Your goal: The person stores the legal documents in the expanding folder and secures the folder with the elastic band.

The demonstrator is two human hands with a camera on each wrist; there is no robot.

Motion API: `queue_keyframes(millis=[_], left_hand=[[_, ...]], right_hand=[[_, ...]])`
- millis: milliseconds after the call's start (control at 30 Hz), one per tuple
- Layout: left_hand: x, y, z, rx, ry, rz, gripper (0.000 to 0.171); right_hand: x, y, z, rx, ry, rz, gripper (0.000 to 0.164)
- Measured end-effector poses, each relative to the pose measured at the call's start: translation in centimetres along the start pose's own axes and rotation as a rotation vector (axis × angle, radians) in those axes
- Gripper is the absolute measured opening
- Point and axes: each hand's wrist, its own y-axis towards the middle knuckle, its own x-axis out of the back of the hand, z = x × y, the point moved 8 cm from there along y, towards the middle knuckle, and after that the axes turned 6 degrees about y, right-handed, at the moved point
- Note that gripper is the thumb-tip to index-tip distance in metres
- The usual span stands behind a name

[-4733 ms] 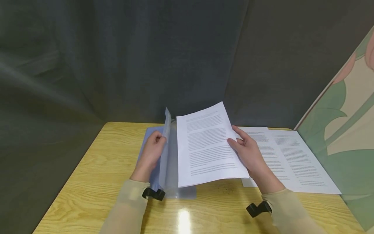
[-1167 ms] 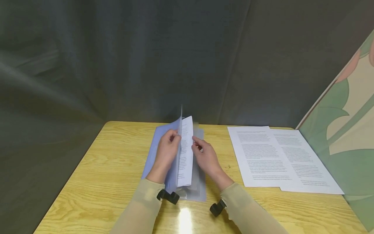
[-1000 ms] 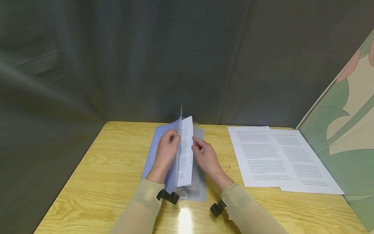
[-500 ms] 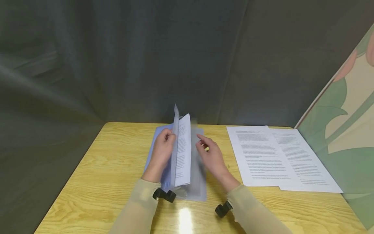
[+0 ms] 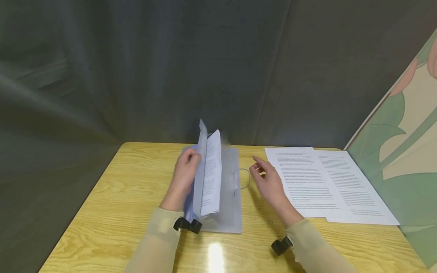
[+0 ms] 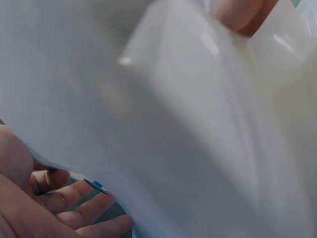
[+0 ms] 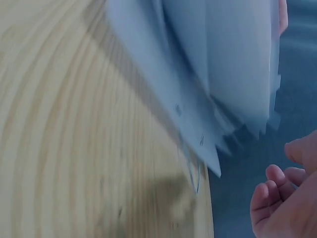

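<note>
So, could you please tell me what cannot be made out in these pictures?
Print on the loose sheets: too small to read, head view.
Number of pages in the open folder: hidden by their overlap, head view.
Finer details of the folder: blurred, left wrist view.
Rest of the right hand: cut off by the right and bottom edges, right wrist view.

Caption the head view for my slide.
Left hand holds a folder open, papers inside; empty right hand hovers near its loop.

Wood-grain tbl point(image 5: 112, 189) w/ open folder point(image 5: 230, 216) near ctr, 2 overlapping printed sheets point(image 5: 308, 182) at R.
</note>
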Motion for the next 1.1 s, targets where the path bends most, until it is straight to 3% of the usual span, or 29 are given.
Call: queue_keyframes(millis=[333, 567, 1100], left_hand=[[0.5, 0.1, -0.2, 0.013, -0.076, 0.019, 0.016], [0.7, 0.3, -0.2, -0.004, -0.11, 0.014, 0.017], [0.5, 0.4, -0.4, -0.02, -0.138, 0.009, 0.017]], right_hand=[[4.1, -0.6, -2.0, -0.01, -0.08, 0.013, 0.06], [6.9, -0.4, -3.8, -0.028, -0.178, -0.022, 0.065], [13.4, -1.1, -9.0, -0.143, -0.365, -0.069, 0.078]])
